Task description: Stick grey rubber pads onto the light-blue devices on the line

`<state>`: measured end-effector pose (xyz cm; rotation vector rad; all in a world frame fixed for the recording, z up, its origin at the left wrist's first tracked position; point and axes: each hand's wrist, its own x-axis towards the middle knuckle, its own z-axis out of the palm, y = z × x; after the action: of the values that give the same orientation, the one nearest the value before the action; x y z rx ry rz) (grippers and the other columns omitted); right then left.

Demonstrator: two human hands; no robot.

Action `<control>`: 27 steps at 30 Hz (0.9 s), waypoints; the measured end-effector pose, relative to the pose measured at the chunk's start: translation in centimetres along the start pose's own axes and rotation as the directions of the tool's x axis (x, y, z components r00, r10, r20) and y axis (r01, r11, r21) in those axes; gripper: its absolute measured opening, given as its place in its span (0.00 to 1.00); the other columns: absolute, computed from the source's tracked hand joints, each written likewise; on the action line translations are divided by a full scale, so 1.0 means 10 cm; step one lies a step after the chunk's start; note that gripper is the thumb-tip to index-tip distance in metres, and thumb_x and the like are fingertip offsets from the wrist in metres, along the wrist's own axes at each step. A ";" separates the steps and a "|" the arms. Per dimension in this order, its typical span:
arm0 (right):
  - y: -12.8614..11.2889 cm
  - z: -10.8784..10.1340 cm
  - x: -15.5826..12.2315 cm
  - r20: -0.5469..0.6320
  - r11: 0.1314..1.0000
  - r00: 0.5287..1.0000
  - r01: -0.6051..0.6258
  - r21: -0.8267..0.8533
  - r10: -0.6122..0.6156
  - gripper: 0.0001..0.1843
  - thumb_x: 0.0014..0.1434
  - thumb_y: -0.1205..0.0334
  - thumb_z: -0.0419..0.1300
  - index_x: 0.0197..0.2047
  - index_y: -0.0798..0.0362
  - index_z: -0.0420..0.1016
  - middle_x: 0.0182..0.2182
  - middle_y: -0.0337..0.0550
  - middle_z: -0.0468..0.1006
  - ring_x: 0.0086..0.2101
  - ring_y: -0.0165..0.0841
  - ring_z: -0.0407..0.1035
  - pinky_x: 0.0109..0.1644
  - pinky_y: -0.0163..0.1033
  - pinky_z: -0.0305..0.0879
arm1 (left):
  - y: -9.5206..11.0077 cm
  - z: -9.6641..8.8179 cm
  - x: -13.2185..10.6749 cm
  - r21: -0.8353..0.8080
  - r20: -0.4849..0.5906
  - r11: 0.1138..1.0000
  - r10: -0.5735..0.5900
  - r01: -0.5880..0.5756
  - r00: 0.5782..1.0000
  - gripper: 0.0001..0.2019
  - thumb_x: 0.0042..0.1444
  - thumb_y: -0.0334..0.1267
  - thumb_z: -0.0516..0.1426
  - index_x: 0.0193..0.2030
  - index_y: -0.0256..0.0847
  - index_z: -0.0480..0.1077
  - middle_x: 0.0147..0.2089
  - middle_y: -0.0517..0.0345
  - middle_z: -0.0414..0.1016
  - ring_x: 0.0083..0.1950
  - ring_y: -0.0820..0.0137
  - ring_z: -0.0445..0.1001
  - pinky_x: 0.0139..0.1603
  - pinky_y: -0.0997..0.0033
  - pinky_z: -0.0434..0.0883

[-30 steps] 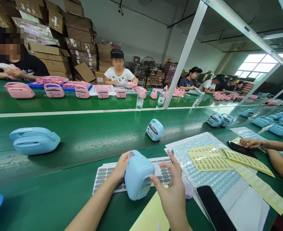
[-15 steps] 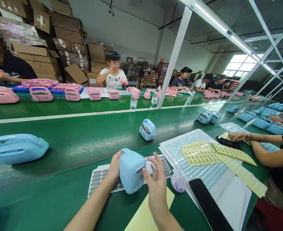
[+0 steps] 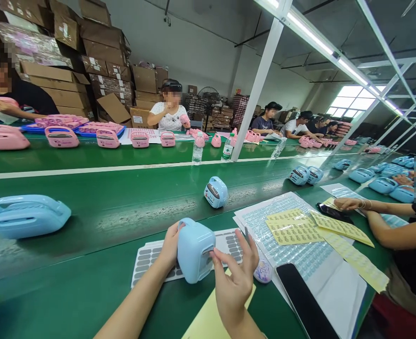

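Note:
My left hand grips a light-blue plastic case with a carry handle from its left side, tilted over the bench. At the slot on the case's right face, the thumb and forefinger of my right hand pinch together; what they hold, if anything, is too small to tell. A thin grey piece shows by that hand's raised fingers. Beneath the case lies a white sheet of grey oval stickers. A plain yellow sheet is partly under my right hand.
A phone, a round purple item and yellow sticker sheets lie to the right. Blue cases stand on the green belt. A co-worker's arm rests at right; others sit opposite behind pink cases.
My right hand's thumb and forefinger have closed at the slot, and its other fingers have curled slightly rightward. The case stays in my left hand, nearly unmoved.

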<state>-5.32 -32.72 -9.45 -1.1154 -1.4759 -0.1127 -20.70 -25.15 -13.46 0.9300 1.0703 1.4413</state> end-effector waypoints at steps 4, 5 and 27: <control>0.06 -0.07 0.15 0.180 0.993 0.980 -0.101 0.066 0.088 0.07 0.59 0.65 0.59 0.31 0.48 0.76 0.61 0.44 0.61 0.64 0.50 0.45 0.60 0.64 0.52 | -0.02 -0.01 0.01 -0.008 -0.010 1.000 0.000 0.000 1.000 0.22 0.45 0.57 0.61 0.24 0.39 0.61 0.22 0.66 0.60 0.25 0.77 0.53 0.24 0.78 0.56; 0.07 -0.09 0.20 0.247 0.982 0.958 -0.169 0.086 0.143 0.08 0.60 0.62 0.57 0.30 0.49 0.75 0.63 0.43 0.59 0.65 0.49 0.44 0.60 0.64 0.52 | -0.02 -0.02 0.01 -0.003 -0.008 1.000 0.002 -0.002 1.000 0.22 0.46 0.56 0.61 0.24 0.39 0.61 0.22 0.65 0.60 0.25 0.77 0.54 0.24 0.78 0.57; 0.03 -0.29 0.46 0.604 0.982 0.782 -0.190 -0.006 0.155 0.09 0.61 0.65 0.52 0.31 0.49 0.70 0.69 0.33 0.39 0.67 0.47 0.30 0.63 0.63 0.46 | 0.04 0.01 -0.01 0.066 0.035 0.998 -0.016 0.014 0.999 0.24 0.43 0.60 0.61 0.24 0.39 0.61 0.22 0.65 0.61 0.25 0.76 0.54 0.25 0.77 0.57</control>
<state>-2.21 -31.89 -5.06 -1.3043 -1.9097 0.4577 -20.73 -25.22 -13.09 0.9888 1.1015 1.3792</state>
